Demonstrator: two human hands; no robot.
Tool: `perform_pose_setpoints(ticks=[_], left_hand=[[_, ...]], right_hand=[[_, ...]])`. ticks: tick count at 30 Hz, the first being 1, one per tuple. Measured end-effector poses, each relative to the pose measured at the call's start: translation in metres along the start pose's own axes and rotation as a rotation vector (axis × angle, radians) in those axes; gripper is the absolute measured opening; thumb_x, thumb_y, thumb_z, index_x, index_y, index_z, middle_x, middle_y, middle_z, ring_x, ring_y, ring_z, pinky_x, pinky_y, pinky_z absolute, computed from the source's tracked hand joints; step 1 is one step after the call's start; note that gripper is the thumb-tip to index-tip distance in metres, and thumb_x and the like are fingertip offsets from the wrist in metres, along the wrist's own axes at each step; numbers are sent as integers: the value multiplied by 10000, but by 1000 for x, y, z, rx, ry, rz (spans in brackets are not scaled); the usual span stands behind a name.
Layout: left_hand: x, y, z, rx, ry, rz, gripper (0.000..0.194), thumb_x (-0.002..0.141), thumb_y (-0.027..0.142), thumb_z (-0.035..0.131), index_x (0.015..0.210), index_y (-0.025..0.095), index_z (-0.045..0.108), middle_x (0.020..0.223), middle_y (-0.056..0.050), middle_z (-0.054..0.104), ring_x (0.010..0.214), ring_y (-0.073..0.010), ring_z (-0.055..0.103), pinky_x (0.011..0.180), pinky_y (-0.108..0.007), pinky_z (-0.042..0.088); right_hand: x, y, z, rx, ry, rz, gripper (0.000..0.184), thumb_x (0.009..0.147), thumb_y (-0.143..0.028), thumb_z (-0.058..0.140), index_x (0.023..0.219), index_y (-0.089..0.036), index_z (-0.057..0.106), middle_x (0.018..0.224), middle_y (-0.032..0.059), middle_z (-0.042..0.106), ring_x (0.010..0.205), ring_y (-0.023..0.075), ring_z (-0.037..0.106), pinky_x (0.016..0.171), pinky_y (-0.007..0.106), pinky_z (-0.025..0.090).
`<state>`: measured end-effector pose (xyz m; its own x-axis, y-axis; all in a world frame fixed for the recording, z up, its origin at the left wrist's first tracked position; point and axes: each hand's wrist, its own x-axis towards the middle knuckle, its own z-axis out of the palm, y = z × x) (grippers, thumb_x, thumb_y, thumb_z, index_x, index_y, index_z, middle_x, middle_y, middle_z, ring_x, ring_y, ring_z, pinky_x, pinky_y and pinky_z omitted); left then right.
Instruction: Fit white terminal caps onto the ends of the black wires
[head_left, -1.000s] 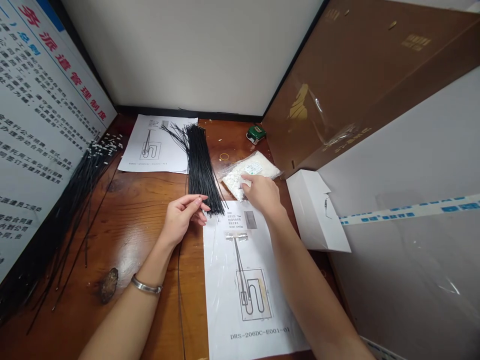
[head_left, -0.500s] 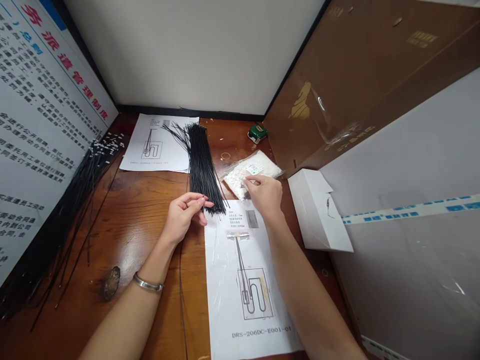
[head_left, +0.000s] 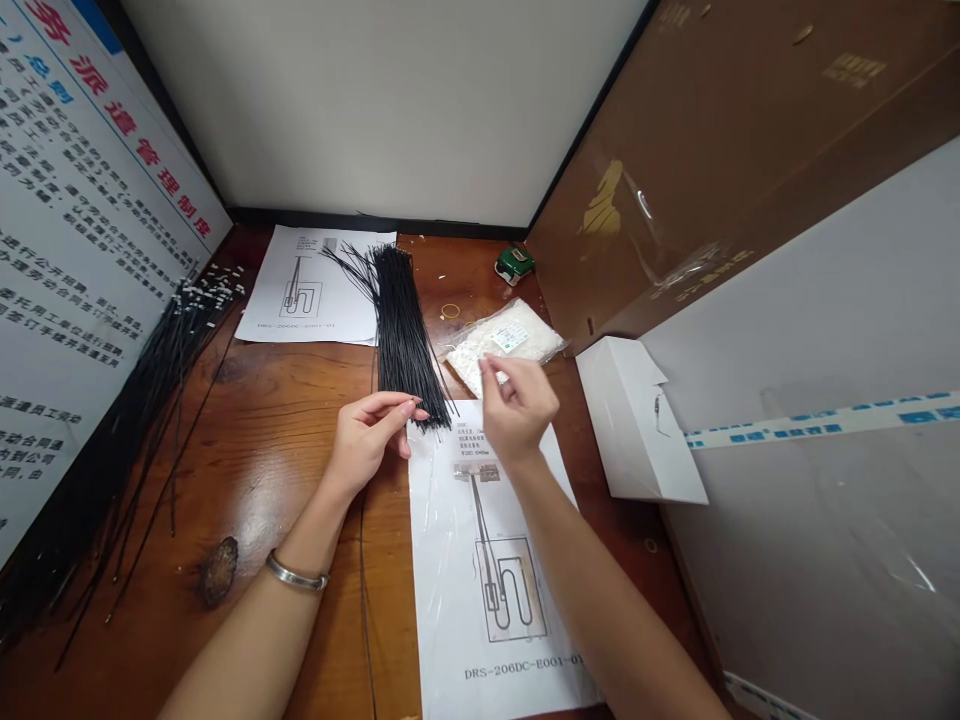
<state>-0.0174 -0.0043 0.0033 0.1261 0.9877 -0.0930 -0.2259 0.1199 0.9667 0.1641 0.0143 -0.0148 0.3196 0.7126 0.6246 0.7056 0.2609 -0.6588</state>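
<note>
Risks, largest first. The right forearm [head_left: 615,580] reaches over the near drawing sheet [head_left: 442,650]; we judge a snag could drag the paper along the worktop [head_left: 247,400]. From the left hand [head_left: 420,412], the black wire bundle [head_left: 401,330] lies at 1 o'clock, ends splayed; a careless brush could fan it further. We read the left hand as pinching a single black wire [head_left: 366,600], thumb close to fingertips, tail running to 6 o'clock; a light grip could let it slip. The right hand [head_left: 484,364] has thumb and forefinger tips together, other fingers curled; we cannot tell whether anything sits between them. Any small part there could drop and be lost on white paper.

Containers, clocked from the right hand. Brown cardboard carton [head_left: 712,170], between 1 and 2: interior hidden. White paperboard box [head_left: 626,430], 3 o'clock: contents not visible. Clear plastic bag [head_left: 532,330], 12 o'clock, just beyond: holds small white pieces [head_left: 471,365], probably connector housings; mouth unclear. If open, a nudge might spill them.
</note>
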Motion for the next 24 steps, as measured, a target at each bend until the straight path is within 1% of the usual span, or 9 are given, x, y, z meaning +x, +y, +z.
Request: perform_pose_setpoints(ticks=[1, 3, 5, 7, 10, 13, 19, 24], left_hand=[[-1, 0, 1, 11, 8, 4, 256, 718, 358, 738, 812, 122, 703, 749, -75, 748, 367, -86, 544, 401, -226, 463], [-1, 1, 2, 27, 19, 12, 253, 706, 351, 747, 805, 122, 711, 736, -70, 744, 379, -92, 555, 406, -229, 470], [-2, 0, 3, 36, 22, 16, 250, 694, 344, 756, 801, 122, 712, 712, -61, 737, 390, -98, 566, 409, -227, 472], [-1, 0, 4, 43, 22, 13, 248, 689, 339, 760, 796, 122, 708, 689, -51, 727, 400, -103, 577, 411, -223, 473], [-1, -1, 5, 40, 26, 10, 248, 692, 341, 758, 788, 121, 697, 661, -36, 710, 411, -106, 584, 417, -221, 485], [0, -1, 5, 25, 33, 19, 242, 697, 337, 756, 792, 123, 693, 658, -26, 699, 418, -101, 583, 431, -223, 503], [1, -1, 6, 42, 70, 30, 235, 689, 338, 759, 781, 129, 701, 648, -20, 690, 415, -96, 569, 433, -223, 502], [1, -1, 5, 71, 75, 59, 199, 703, 322, 747, 778, 140, 721, 656, -20, 699, 426, -93, 560, 446, -221, 491]], right_hand=[[-7, -7, 3, 61, -15, -62, 191, 883, -305, 555, 908, -194, 709, 832, 106, 685, 632, 193, 599, 561, 341, 496], [-18, -17, 10, 136, -12, -190, 157, 881, -207, 558, 941, -210, 704, 819, 86, 708, 665, 185, 643, 577, 321, 531], [-25, -22, 15, 190, -62, -343, 189, 866, -137, 568, 979, -213, 698, 833, 73, 723, 695, 170, 672, 592, 287, 558], [-27, -22, 18, 249, -124, -428, 227, 867, -107, 551, 1014, -205, 693, 833, 67, 726, 713, 159, 686, 618, 266, 577], [-26, -20, 19, 308, -201, -449, 258, 876, -90, 517, 1053, -185, 679, 851, 75, 718, 710, 146, 686, 628, 254, 583], [-24, -17, 19, 344, -240, -464, 266, 865, -62, 517, 1063, -154, 668, 859, 90, 709, 721, 147, 681, 614, 249, 579], [-23, -16, 21, 353, -272, -447, 272, 882, -87, 506, 1085, -173, 665, 836, 76, 714, 749, 157, 687, 661, 279, 589], [-24, -15, 22, 366, -262, -428, 269, 877, -111, 529, 1082, -194, 681, 794, 59, 715, 710, 154, 680, 650, 284, 586]])
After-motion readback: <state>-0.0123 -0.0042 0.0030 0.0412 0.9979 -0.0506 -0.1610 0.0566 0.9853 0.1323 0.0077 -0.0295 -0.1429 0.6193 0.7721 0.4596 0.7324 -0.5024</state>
